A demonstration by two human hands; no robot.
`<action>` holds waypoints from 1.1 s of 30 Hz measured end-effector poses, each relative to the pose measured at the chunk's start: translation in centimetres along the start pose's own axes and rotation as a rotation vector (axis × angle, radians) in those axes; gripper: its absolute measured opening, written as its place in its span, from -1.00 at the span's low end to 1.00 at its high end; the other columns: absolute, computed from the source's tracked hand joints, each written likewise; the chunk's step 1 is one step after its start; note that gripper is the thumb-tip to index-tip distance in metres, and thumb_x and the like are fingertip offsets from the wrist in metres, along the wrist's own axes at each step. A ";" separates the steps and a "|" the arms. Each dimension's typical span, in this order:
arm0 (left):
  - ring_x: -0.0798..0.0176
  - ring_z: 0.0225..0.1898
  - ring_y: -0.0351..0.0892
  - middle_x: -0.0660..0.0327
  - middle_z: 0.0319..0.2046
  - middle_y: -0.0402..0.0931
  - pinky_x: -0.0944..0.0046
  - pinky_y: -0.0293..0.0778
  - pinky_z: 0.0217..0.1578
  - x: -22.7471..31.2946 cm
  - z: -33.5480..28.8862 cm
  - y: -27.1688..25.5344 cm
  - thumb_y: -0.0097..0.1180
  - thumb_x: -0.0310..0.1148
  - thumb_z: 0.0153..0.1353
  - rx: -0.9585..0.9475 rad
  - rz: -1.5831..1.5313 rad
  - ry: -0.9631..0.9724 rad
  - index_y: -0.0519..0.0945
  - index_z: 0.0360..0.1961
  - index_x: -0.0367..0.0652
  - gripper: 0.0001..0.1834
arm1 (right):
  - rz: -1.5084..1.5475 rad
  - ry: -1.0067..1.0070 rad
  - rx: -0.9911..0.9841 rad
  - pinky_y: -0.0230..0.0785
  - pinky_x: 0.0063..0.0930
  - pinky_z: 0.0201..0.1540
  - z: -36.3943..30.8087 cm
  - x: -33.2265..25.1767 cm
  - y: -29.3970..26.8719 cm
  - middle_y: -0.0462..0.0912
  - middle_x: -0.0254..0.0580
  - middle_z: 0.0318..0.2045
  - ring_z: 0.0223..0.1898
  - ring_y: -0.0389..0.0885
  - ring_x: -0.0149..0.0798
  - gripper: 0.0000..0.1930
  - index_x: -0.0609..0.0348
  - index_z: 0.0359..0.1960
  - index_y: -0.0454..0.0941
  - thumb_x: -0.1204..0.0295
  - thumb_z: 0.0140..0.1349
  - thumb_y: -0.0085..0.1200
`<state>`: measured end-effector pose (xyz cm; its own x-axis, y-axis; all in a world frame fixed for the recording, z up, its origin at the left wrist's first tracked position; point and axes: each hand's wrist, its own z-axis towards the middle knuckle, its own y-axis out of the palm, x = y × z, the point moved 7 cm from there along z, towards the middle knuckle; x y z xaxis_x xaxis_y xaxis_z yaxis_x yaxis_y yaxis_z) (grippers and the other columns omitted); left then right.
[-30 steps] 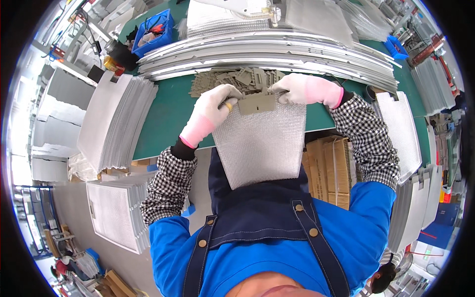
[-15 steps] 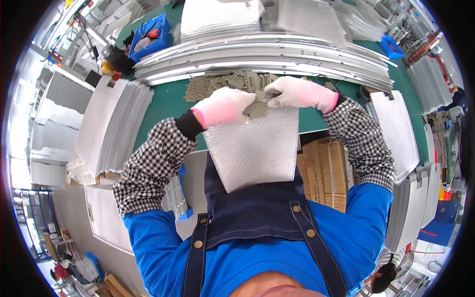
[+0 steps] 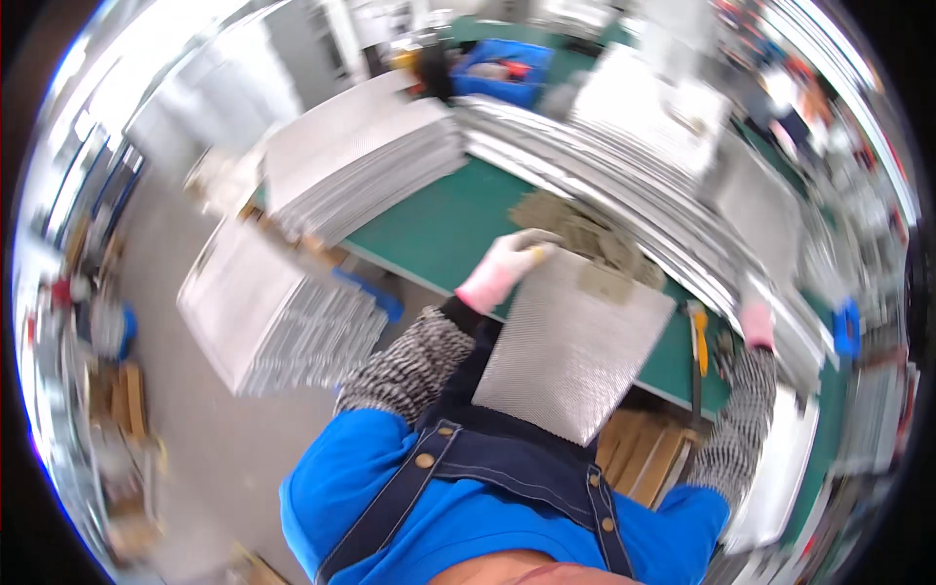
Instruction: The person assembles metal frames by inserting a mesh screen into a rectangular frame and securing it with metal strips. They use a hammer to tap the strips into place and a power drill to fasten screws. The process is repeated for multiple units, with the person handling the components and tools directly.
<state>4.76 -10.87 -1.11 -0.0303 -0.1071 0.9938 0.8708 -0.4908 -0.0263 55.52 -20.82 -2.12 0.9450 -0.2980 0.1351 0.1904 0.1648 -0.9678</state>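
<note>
The left hand [image 3: 511,265] pinches the mesh panel [image 3: 575,346] at its far-left corner, best held steady; the right hand [image 3: 756,310], well apart, blurs at metal strips [image 3: 624,187], grip unclear.

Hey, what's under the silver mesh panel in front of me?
Around the mesh panel, I see the green table, your dark overalls and, past its far edge, a pile of grey-brown pieces. Anything directly beneath the panel is covered, so I can't tell.

Mesh panel [image 3: 570,346], silvery and four-sided, set askew, upper end over the green bench [image 3: 429,216], lower end toward the wearer; grey-beige plate [image 3: 606,284], flat, at the panel's upper edge, near mid-width.
</note>
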 end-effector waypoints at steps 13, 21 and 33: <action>0.29 -0.07 0.56 0.09 -0.10 0.62 0.29 0.47 0.02 0.9 -1.8 1.5 0.08 -0.26 0.34 0.156 -0.086 0.055 0.56 0.08 -0.40 -0.57 | 0.505 -0.205 0.127 0.36 -0.28 0.22 -1.2 -6.5 -8.1 0.63 0.07 0.07 0.14 0.58 -0.04 -0.63 0.29 0.14 0.52 0.41 0.35 0.09; 0.53 -0.30 0.48 0.31 -0.30 0.65 0.46 0.43 -0.21 3.9 -5.0 3.0 0.26 -0.30 0.32 0.233 -0.184 0.023 0.65 -0.08 -0.41 -0.67 | 0.635 -0.797 0.182 0.53 -0.20 -0.20 -5.3 -28.5 -17.8 0.60 -0.20 -0.27 -0.26 0.64 -0.08 -0.81 0.07 -0.19 0.61 0.26 0.28 0.11; 0.54 -0.34 0.47 0.37 -0.37 0.64 0.46 0.38 -0.23 2.2 -5.8 2.9 0.40 -0.32 0.19 0.234 -0.301 -0.008 0.71 -0.21 -0.33 -0.72 | 0.780 -0.666 -0.508 0.47 -0.23 -0.09 -5.7 -27.6 -18.3 0.62 0.01 -0.24 -0.20 0.63 -0.11 -0.59 0.26 -0.01 0.56 0.18 0.28 0.15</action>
<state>4.37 -17.59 0.36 -0.2989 0.0190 0.9541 0.9122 -0.2881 0.2915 24.46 -20.99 10.64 0.7405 0.3006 -0.6011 -0.4965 -0.3580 -0.7908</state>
